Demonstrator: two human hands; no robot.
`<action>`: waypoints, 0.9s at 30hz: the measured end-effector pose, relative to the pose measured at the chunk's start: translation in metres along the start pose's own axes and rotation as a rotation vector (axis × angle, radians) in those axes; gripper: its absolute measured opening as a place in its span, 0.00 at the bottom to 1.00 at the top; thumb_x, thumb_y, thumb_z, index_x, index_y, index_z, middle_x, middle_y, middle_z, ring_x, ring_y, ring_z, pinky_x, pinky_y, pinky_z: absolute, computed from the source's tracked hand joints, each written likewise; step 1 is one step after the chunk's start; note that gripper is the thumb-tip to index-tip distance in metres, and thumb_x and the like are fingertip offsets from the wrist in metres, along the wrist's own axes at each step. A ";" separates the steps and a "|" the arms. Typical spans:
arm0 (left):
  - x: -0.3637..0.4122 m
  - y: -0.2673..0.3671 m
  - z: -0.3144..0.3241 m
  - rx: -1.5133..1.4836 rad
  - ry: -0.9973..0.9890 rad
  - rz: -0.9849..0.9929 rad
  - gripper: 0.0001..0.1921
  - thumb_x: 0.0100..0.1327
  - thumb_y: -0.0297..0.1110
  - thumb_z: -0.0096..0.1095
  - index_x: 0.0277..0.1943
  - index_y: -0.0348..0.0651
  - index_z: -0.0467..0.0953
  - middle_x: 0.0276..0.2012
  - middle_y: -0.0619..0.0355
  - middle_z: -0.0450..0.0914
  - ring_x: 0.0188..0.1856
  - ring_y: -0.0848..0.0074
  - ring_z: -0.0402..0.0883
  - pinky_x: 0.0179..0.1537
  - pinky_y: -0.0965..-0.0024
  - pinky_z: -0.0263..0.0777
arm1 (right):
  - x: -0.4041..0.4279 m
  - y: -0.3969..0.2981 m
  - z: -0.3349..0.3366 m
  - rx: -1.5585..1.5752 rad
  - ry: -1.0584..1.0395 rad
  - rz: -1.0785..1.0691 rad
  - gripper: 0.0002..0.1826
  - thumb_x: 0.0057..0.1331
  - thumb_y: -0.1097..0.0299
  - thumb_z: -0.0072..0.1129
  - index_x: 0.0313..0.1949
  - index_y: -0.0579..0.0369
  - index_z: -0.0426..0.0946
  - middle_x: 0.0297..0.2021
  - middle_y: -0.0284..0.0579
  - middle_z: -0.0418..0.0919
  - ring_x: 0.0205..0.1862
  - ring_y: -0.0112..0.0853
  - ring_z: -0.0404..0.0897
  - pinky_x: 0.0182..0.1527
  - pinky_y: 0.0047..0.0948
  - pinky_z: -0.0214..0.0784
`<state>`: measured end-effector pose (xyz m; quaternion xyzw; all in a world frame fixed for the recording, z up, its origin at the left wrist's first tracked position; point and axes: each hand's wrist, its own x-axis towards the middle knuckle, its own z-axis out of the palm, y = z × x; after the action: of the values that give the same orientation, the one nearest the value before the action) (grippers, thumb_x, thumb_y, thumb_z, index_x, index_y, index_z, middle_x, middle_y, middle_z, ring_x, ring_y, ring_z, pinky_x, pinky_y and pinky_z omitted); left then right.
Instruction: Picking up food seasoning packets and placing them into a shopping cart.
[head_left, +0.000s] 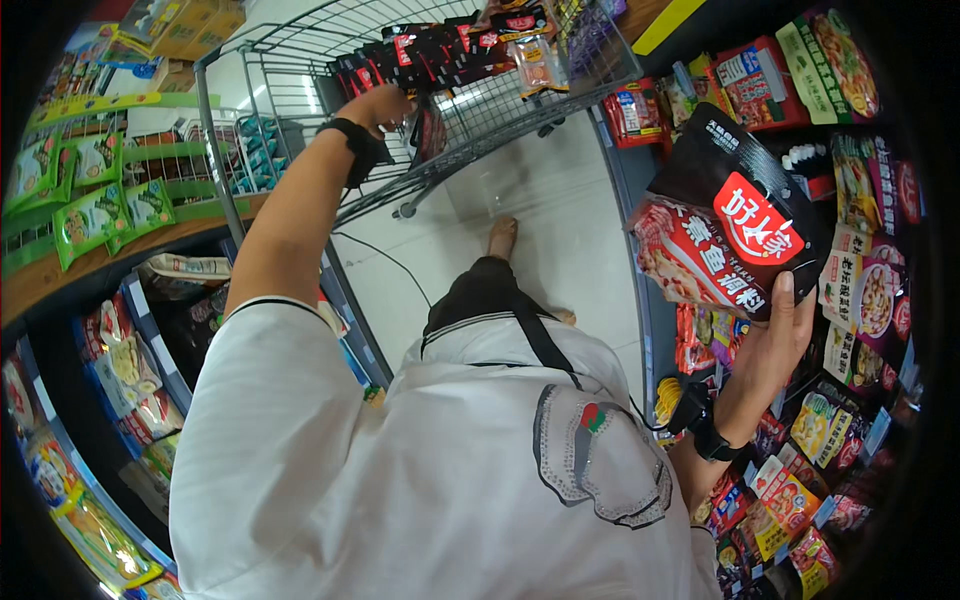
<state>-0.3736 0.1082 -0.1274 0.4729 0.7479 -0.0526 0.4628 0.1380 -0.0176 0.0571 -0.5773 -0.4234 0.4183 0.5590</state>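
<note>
My right hand (784, 322) grips the lower corner of a large black and red seasoning packet (731, 217), thumb across its front. The packet bears white writing and a picture of food, and it is held up before the right-hand shelf. Inside the wire shopping cart (219, 161), my left hand (377, 111) is lowered with its fingers curled. Just beside those fingers stands a dark packet (429, 129); whether they hold it cannot be told. A row of black and red packets (420, 56) lies along the far part of the cart.
Packed food fills the right-hand shelf (624, 217), including purple packets (874, 292) and small red ones (634, 112). Green packets (94, 221) hang on the left display. A thin cable (390, 259) hangs beside my leg above the tiled floor (555, 195). Clear-fronted packets (536, 64) lie in the cart.
</note>
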 end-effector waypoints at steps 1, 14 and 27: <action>0.012 0.001 0.010 0.022 -0.028 -0.070 0.20 0.65 0.45 0.53 0.52 0.38 0.76 0.39 0.54 0.80 0.34 0.68 0.81 0.30 0.64 0.81 | 0.002 -0.001 0.001 -0.002 0.006 0.002 0.25 0.71 0.65 0.55 0.62 0.66 0.66 0.55 0.47 0.74 0.53 0.28 0.75 0.57 0.28 0.66; 0.100 -0.044 0.051 0.323 0.025 0.152 0.25 0.59 0.53 0.63 0.46 0.38 0.79 0.39 0.45 0.82 0.40 0.61 0.82 0.29 0.59 0.77 | -0.008 -0.006 0.007 -0.089 0.140 0.098 0.22 0.70 0.65 0.55 0.59 0.64 0.68 0.51 0.46 0.77 0.49 0.28 0.78 0.53 0.28 0.70; 0.061 0.013 0.038 0.737 -0.093 0.329 0.17 0.61 0.36 0.50 0.45 0.35 0.81 0.45 0.38 0.81 0.50 0.51 0.80 0.51 0.58 0.73 | -0.005 0.004 0.000 -0.120 0.157 0.114 0.22 0.70 0.64 0.55 0.59 0.63 0.69 0.50 0.43 0.78 0.50 0.27 0.78 0.53 0.27 0.69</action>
<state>-0.3474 0.1358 -0.1894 0.7175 0.5719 -0.2636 0.2979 0.1364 -0.0222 0.0532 -0.6638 -0.3694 0.3768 0.5301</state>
